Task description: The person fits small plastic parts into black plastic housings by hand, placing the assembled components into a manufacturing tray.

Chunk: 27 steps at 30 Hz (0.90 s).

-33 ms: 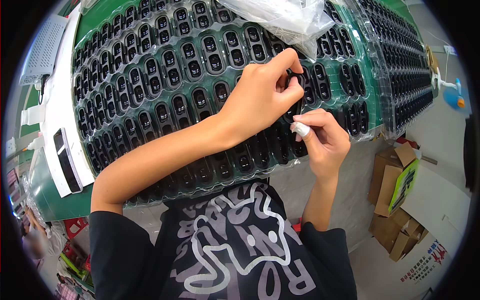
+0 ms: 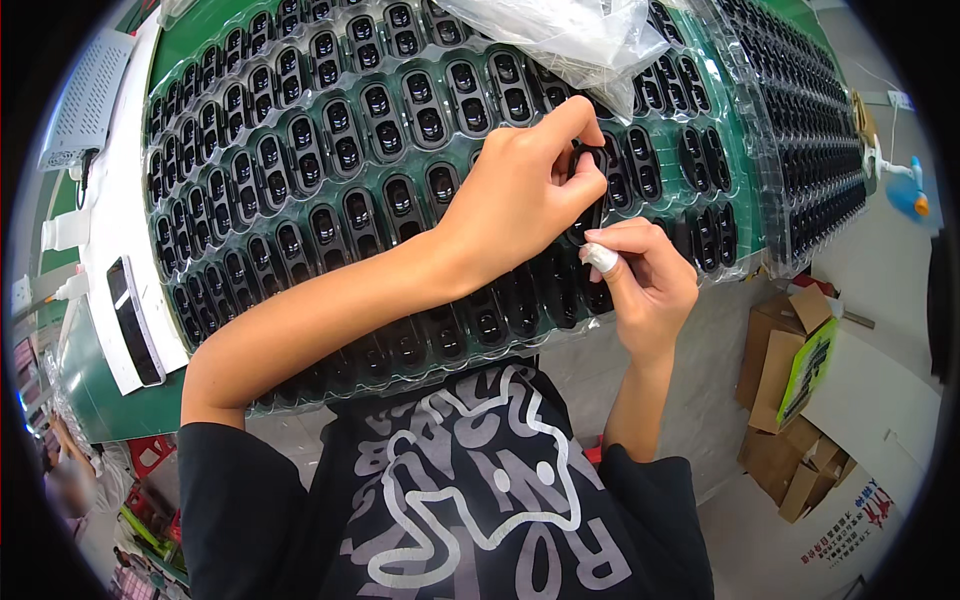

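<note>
My left hand (image 2: pixel 525 195) reaches across the clear plastic tray (image 2: pixel 738 180). Thumb and forefinger pinch the upper end of a black oval part (image 2: pixel 590 217), and the hand covers some of it. At the part's lower end is my right hand (image 2: pixel 655 285), its thumb and forefinger closed together, with white tape round one digit. Whether those fingertips grip the part or something small is hidden. Rows of black oval parts (image 2: pixel 430 110), each with two glossy round areas, fill most of the tray's pockets around my hands.
A crumpled clear plastic bag (image 2: pixel 590 40) lies over the tray's far side. More filled trays (image 2: pixel 800 140) stand at right. On the left are a phone (image 2: pixel 138 325) and a perforated metal box (image 2: pixel 90 95). Open cardboard boxes (image 2: pixel 770 350) sit below the table's right end.
</note>
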Each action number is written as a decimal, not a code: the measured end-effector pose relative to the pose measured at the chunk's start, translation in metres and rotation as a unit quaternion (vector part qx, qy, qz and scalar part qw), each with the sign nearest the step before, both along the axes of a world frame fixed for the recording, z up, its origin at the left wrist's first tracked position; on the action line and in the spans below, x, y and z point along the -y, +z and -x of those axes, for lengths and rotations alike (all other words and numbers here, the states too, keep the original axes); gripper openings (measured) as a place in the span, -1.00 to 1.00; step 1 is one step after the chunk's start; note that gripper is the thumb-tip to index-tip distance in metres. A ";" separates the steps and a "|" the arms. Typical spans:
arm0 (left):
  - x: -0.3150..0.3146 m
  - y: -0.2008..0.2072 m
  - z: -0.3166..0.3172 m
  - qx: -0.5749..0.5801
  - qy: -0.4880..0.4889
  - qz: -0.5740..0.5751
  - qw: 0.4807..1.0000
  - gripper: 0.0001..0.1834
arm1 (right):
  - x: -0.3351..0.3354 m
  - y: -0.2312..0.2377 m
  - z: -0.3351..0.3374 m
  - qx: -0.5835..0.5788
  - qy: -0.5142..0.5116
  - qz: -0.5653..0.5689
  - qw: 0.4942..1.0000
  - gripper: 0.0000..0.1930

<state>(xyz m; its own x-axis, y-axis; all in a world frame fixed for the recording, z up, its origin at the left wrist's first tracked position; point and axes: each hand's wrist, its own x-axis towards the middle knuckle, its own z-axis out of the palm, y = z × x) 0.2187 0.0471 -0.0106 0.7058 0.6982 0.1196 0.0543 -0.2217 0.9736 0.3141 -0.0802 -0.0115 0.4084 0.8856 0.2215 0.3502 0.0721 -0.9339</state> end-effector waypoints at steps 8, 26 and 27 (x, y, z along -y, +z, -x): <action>0.004 -0.002 -0.001 0.025 0.024 -0.082 0.996 -0.86 | 0.002 -0.002 0.005 0.035 -0.025 -0.002 0.999 -0.86; -0.001 -0.001 0.003 0.042 -0.011 -0.048 0.998 -0.88 | 0.000 0.003 0.000 -0.043 0.004 -0.012 0.999 -0.49; -0.001 -0.001 0.003 0.042 -0.012 -0.049 0.998 -0.88 | 0.000 0.002 0.001 -0.041 0.003 -0.012 0.999 -0.49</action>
<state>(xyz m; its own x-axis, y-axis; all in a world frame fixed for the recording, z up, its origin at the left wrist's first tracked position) 0.2153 0.0480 -0.0117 0.7062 0.6641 0.2455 -0.0328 -0.3157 0.9483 0.3136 -0.0802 -0.0091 0.4205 0.8830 0.2085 0.2727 0.0961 -0.9573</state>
